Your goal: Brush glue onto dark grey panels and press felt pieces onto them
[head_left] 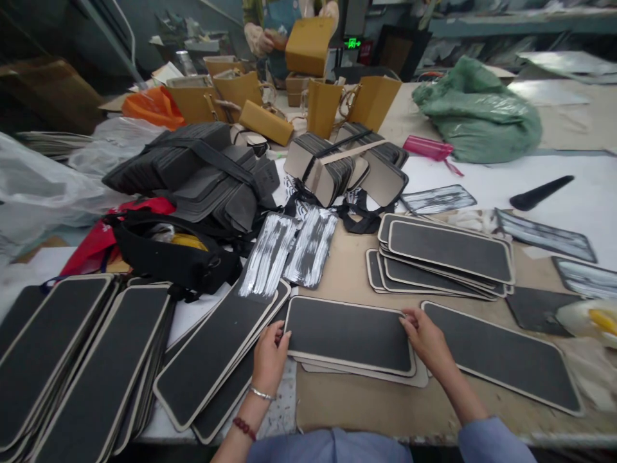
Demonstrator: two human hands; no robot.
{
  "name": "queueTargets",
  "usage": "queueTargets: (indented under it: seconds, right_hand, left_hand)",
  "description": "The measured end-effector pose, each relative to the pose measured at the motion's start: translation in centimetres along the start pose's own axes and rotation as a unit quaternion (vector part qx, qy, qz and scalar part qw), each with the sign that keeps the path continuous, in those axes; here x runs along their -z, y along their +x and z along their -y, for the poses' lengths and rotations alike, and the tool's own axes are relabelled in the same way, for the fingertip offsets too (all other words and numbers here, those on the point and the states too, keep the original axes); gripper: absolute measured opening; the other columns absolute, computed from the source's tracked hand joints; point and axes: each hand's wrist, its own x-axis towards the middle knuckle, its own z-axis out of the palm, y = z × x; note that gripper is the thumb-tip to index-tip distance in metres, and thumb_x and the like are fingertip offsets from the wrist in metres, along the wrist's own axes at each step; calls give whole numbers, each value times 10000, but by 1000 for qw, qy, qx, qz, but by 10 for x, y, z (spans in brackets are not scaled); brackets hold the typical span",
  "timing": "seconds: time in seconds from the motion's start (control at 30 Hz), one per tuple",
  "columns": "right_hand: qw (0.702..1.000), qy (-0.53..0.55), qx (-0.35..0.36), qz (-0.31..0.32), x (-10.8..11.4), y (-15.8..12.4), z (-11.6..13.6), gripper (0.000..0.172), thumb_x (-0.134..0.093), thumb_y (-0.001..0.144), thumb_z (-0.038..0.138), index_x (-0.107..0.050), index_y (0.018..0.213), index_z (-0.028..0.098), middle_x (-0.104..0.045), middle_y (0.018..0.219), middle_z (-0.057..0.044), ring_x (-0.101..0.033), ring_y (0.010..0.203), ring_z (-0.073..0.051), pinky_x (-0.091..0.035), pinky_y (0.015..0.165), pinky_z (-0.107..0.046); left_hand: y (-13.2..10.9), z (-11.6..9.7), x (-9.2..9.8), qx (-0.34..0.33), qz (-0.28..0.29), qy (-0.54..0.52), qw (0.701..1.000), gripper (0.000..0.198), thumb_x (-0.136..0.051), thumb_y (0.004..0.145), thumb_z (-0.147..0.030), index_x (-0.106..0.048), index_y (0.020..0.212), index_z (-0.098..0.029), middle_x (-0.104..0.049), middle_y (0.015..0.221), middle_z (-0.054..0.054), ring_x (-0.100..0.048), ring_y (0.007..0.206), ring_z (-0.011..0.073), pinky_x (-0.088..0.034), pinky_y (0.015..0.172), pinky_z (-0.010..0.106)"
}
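Note:
A dark grey rectangular panel with a beige border [349, 334] lies in front of me, on top of other pale-edged pieces. My left hand [271, 354] pinches its left edge. At the upper right corner, my right hand [429, 337] has its fingers closed on the same panel. Another bordered panel [501, 357] rests to the right of that hand. Left of my left hand is a slanted stack of similar panels [224, 354]. Behind the held panel sits a further pile of bordered panels [450, 251].
Several panels stand in stacks [103, 366] at the left. White-smeared strips [311, 247] lie beyond my hands. Strapped bundles of dark pieces [193, 167], a black bag [178, 251] and a green sack [482, 112] are farther back. Across the table a person holds a tan bag [308, 45].

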Motion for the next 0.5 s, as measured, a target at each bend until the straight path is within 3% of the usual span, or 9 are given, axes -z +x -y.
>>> queueTargets:
  seconds: [0.27,0.5]
  right_hand:
    - [999,24,-34,-19,7,-15,-1,353,-446,686,417,-503,960,202,-636,750,-29,-612,742,-194,-444,726,-306]
    - [998,23,-60,-2,0,-40,-10,252,-470,681,360,-537,851,186,-635,755,-63,-605,725,-205,-444,724,-317]
  left_hand:
    - [7,5,-1,-1,15,17,1000,423,-459,657,-462,-580,898,-137,-565,733,59,-528,612,189,-469,665,372]
    - [7,2,-6,15,21,26,999,490,-426,644,-492,-572,921,-114,-560,773,80,-533,621,192,-472,675,376]
